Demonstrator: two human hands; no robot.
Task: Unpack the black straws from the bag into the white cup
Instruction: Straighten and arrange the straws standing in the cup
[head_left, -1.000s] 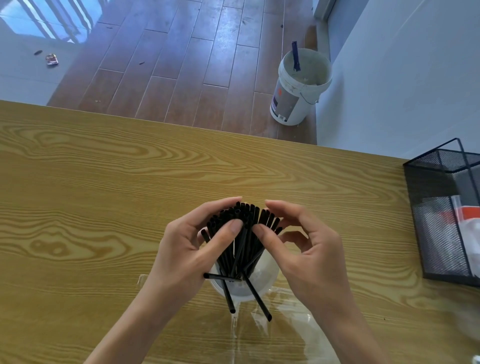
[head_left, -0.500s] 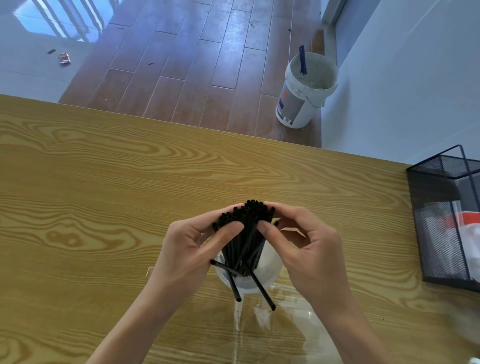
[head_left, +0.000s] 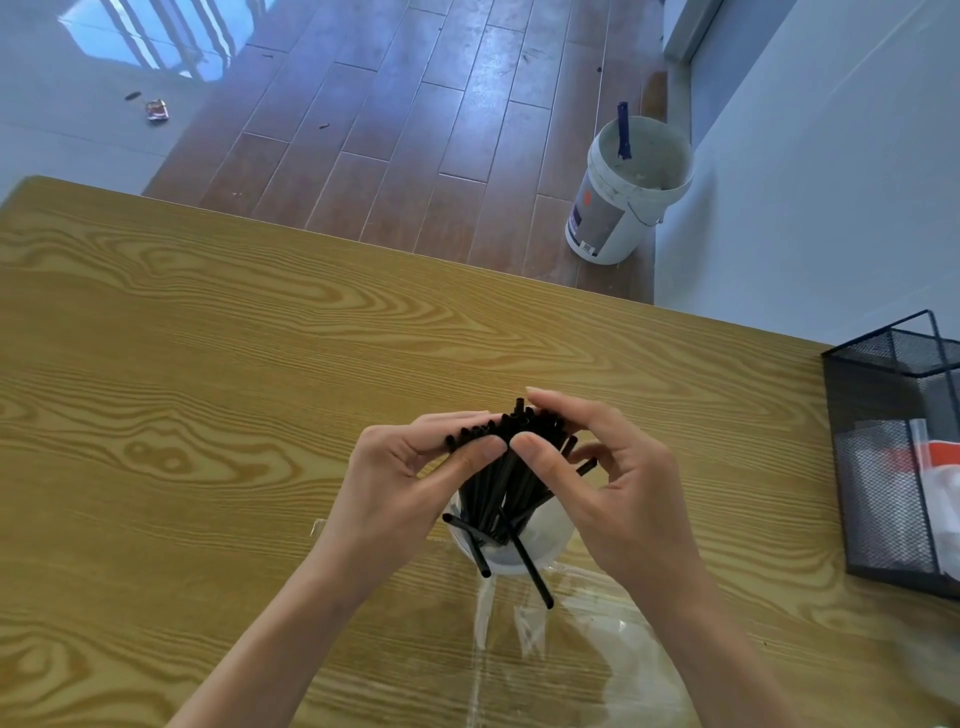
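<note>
- Wood-grain desk (head_left: 208, 389) is filling the head view; plank floor is showing beyond its far edge, with a white bucket (head_left: 626, 197) standing by the wall and a black mesh bin (head_left: 883, 467) sitting at the desk's right edge.
- Black straws (head_left: 501, 483) are standing as one bundle in the white cup (head_left: 548, 543), tops fanning out above the rim; cup is sitting near the desk's front, between the two wrists.
- Two or three strays are sticking out low over the near rim, ends pointing at the camera and hanging over the clear bag (head_left: 597, 649).
- Bag is lying flat and crumpled on the desk, touching or just in front of the cup; looking emptied, though glare is hiding some of it.
- Left hand (head_left: 400, 488) is pinching the bundle top, thumb and fingers clamped on the left-side straws.
- Right hand (head_left: 613, 483) is doing the same from the right, fingers (head_left: 550, 402) curling over the tips, thumb pressing next to the left thumb.
- Look: thin, matte black, open tube ends, uniform length as far as I can tell.
- Handling, my read: very light, semi-stiff, smooth, so they're likely sliding past each other and splaying; squeezing hard is risking kinks.
- Best hold: loosely around the upper bundle, as now; cup looks light, so tipping is a risk.
</note>
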